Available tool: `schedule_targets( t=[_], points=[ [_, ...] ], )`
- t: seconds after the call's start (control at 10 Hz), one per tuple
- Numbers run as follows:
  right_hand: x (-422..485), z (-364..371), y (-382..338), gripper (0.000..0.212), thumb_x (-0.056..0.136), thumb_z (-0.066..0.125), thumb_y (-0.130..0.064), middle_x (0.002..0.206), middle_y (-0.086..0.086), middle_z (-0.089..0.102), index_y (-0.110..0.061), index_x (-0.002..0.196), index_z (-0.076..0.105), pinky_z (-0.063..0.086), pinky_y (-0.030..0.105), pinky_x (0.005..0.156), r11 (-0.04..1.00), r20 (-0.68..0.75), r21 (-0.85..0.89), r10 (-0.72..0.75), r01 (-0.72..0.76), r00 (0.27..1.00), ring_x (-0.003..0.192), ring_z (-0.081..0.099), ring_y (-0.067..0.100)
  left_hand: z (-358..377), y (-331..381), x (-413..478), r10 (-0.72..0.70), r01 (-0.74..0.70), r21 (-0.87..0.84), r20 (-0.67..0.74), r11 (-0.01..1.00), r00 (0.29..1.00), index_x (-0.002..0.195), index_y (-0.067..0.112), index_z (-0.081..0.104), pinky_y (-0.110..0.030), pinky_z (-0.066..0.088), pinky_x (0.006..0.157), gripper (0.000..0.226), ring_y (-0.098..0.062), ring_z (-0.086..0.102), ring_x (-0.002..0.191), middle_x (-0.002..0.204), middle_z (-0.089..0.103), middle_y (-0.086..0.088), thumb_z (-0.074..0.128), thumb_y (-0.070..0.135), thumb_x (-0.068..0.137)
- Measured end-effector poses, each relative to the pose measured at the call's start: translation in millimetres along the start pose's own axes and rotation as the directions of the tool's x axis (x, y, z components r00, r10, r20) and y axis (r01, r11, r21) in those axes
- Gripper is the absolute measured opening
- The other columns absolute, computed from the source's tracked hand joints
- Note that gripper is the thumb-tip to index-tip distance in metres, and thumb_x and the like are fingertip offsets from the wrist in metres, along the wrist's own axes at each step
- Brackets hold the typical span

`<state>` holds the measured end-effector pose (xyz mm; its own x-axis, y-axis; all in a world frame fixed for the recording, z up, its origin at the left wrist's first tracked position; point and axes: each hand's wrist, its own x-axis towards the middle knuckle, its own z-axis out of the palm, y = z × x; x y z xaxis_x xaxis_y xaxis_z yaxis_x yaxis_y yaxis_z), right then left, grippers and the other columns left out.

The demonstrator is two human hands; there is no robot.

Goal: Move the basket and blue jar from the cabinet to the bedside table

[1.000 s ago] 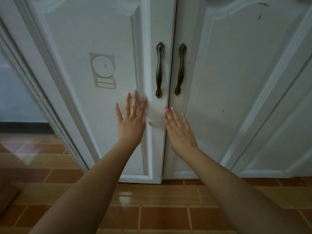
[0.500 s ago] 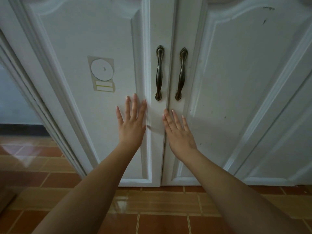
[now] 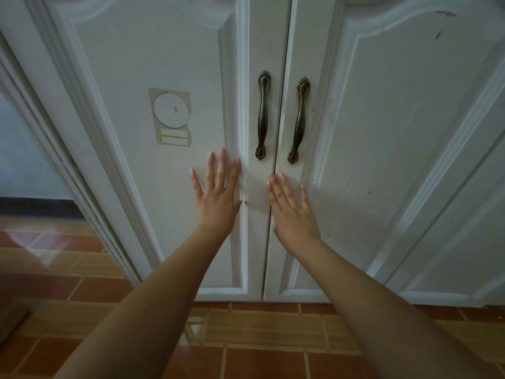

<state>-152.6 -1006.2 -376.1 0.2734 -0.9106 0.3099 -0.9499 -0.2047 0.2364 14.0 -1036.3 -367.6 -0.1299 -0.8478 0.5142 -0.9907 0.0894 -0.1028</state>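
A white cabinet fills the view, its two panelled doors closed. The left door (image 3: 169, 64) and right door (image 3: 382, 119) meet at a thin dark gap. Each has a dark bronze handle: the left handle (image 3: 262, 114) and the right handle (image 3: 299, 120). My left hand (image 3: 217, 195) lies flat with straight fingers on the left door, just below its handle. Held flat with straight fingers, my right hand (image 3: 292, 212) rests on the right door's inner edge, under the right handle. The basket and blue jar are not in view.
A paper label with a white disc (image 3: 171, 116) is stuck on the left door. Orange-brown floor tiles (image 3: 259, 332) lie below the doors. A white door frame (image 3: 82, 160) runs down the left, and another white door panel (image 3: 478, 214) stands at the right.
The view has tilted slightly, so the handles sit lower in the frame. Both hands stay flat on the doors in about the same places.
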Motion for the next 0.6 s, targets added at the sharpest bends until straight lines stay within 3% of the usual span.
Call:
schedule_targets(
  t=[0.2, 0.4, 0.6],
  points=[
    [-8.1, -13.8, 8.1, 0.078, 0.090, 0.039, -0.016, 0.149, -0.001, -0.030, -0.015, 0.142, -0.020, -0.012, 0.045, 0.112, 0.997, 0.054, 0.069, -0.038, 0.035, 0.998, 0.136, -0.031, 0.019, -15.8, -2.5, -4.0, 0.020, -0.021, 0.020, 0.049, 1.000, 0.999, 0.140, 0.022, -0.026, -0.057, -0.008, 0.109, 0.093, -0.028, -0.025, 0.136, 0.144, -0.035, -0.009, 0.048, 0.048, 0.089],
    [-27.6, -30.0, 12.8, 0.072, 0.088, 0.043, -0.010, 0.157, 0.003, -0.008, -0.017, 0.147, 0.002, -0.002, 0.044, 0.115, 0.978, 0.027, 0.206, 0.013, -0.019, 1.000, 0.143, -0.014, 0.023, -33.1, -7.5, -9.5, 0.060, -0.056, -0.041, 0.103, 0.998, 0.993, 0.138, 0.024, -0.028, -0.054, -0.009, 0.109, 0.087, -0.024, -0.025, 0.136, 0.150, -0.026, -0.005, 0.041, 0.049, 0.091],
    [-57.4, -53.9, 22.2, 0.050, 0.086, 0.053, -0.010, 0.143, 0.018, 0.040, -0.003, 0.134, 0.042, 0.032, 0.051, 0.107, 0.925, -0.235, 0.374, 0.162, -0.065, 0.958, 0.135, 0.034, 0.033, -58.6, -11.6, -40.0, 0.070, -0.060, -0.205, 0.038, 0.977, 0.997, 0.146, 0.021, 0.006, -0.049, 0.000, 0.113, 0.066, -0.024, -0.001, 0.142, 0.155, 0.007, -0.008, 0.040, 0.042, 0.094]
  ],
)
